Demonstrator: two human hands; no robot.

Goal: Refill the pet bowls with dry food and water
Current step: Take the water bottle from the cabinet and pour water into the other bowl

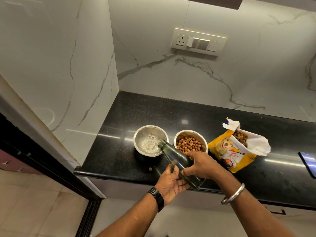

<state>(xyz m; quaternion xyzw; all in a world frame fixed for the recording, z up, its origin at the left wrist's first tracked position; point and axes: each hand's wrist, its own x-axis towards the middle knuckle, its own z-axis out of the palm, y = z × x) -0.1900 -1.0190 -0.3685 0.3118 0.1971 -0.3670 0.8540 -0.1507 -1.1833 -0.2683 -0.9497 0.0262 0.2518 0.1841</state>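
While the green bottle (172, 155) tilts, mouth over the water bowl (139, 134) — left hand (171, 184) fingers curl under its base, right hand (201, 165) fingers wrap its middle; kibble bowl (191, 132) beside.

The black speckled counter (136, 110) fits into a corner of marble walls. Two steel bowls stand on it side by side, just apart: the left bowl (140, 132) holds water, the right bowl (189, 133) brown kibble (188, 144). Just right of them a torn-open yellow dog food bag (229, 151) lies on its back. One stray kibble piece (150, 169) sits near the front edge; a dark flat device (307, 165) lies far right.
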